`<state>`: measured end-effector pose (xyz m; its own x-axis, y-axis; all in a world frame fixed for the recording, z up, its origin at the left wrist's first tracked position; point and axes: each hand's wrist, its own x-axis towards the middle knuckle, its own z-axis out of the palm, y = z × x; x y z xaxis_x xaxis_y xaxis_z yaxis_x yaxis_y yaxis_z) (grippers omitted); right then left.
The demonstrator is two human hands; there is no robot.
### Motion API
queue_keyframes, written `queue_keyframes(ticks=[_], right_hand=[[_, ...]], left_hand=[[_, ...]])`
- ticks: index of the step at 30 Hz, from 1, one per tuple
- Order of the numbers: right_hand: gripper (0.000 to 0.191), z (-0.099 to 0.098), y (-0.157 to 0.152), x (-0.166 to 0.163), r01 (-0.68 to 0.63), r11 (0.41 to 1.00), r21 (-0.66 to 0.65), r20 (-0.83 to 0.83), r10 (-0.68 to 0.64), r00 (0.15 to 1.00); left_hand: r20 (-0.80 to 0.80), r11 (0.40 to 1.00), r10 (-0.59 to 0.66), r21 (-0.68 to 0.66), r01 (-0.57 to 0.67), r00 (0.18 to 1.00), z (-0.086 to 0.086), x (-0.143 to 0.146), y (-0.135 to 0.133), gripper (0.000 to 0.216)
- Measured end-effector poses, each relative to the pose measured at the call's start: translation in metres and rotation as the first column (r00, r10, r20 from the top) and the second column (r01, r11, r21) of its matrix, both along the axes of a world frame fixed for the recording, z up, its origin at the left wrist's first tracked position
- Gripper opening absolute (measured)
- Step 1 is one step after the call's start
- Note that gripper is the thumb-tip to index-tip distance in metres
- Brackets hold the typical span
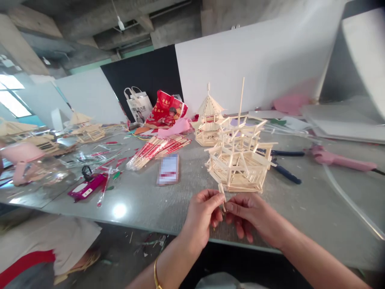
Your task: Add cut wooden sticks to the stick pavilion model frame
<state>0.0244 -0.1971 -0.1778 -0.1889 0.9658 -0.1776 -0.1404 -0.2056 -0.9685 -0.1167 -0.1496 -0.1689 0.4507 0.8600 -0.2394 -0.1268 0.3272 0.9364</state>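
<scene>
Between my two hands is a short piece of pale wooden stick (222, 193), tilted, just above the table's front edge. My left hand (204, 210) pinches it between thumb and fingers. From the other side my right hand (248, 214) closes on its lower end, fingers curled. Right behind my hands stands a many-sided pavilion model (237, 164) built from wooden sticks, its upper frame open and one long stick rising upright. Farther back is a second stick pavilion (209, 116) with a pointed roof.
Right of the model lie dark-handled pliers (285, 173) and a pink glue gun (343, 158). To the left are a phone (168, 169), bundled sticks in wrappers (156, 150) and a purple power strip (87, 186). Another person's clothing (60, 241) shows at lower left.
</scene>
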Motion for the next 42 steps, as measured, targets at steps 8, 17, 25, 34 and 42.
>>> queue_keyframes(ticks=[8,17,25,34,42], right_hand=[[0.038,-0.001,0.002,-0.007,-0.006,1.000,0.016,0.082,0.005,0.997],[0.033,-0.004,0.001,-0.009,0.156,0.985,0.078,0.226,-0.170,0.959],[0.032,0.008,-0.004,-0.017,0.141,0.986,0.087,0.328,-0.162,0.931],[0.027,0.033,-0.036,0.021,0.330,0.938,0.104,0.371,-0.344,0.863],[0.027,0.022,-0.040,0.027,0.352,0.882,0.314,0.495,-0.468,0.732]], left_hand=[[-0.032,0.996,0.051,0.068,-0.049,0.998,-0.005,-0.001,-0.002,0.019],[-0.066,0.983,0.162,0.095,-0.156,0.985,-0.003,-0.004,0.004,0.017],[-0.083,0.981,0.147,0.143,-0.134,0.986,-0.002,-0.004,-0.001,0.019],[-0.609,0.694,0.404,0.690,0.205,0.682,-0.009,-0.025,0.056,0.006],[-0.567,0.563,0.562,0.796,0.223,0.602,-0.003,-0.023,0.036,0.017]])
